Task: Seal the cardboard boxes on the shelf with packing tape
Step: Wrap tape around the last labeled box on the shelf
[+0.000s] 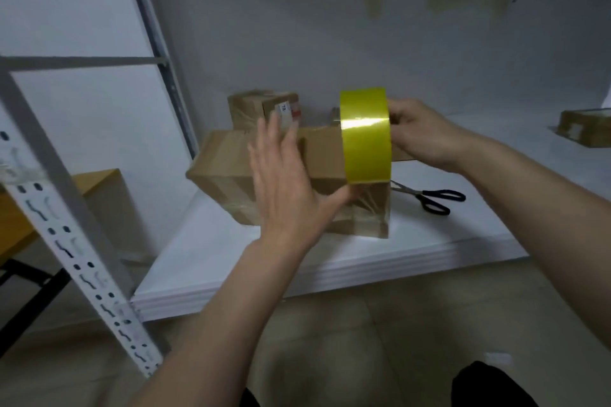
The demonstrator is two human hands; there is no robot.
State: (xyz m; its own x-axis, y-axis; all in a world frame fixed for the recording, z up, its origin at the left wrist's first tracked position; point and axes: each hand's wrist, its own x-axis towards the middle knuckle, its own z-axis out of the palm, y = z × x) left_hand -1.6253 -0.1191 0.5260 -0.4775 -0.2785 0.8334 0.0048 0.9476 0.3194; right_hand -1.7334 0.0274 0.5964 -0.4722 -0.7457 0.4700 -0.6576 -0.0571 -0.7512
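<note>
Yellow packing tape, a wide roll [365, 137], stands on edge in front of a big cardboard box [325, 162] on a white shelf [330, 261]. We see the right hand [420, 134] gripping the roll from its far side, fingers curled round it. The left hand [284, 175] is open, fingers straight and spread, with the thumb reaching toward the bottom of the roll where wrinkled clear tape hangs over the box's front face.

That big box already shows shiny tape across its top and down its near side, so we judge it partly sealed, with a strip now being pulled or smoothed. Whether all its seams are closed we cannot tell.

Behind it a smaller box [261, 107], wrapped in tape and bearing a label, touches the back wall. Far right, well apart, another taped box [585, 127] sits on the shelf. Both look finished.

Black-handled scissors [429, 198] lie just beside the big box, so the cut appears yet to come.
</note>
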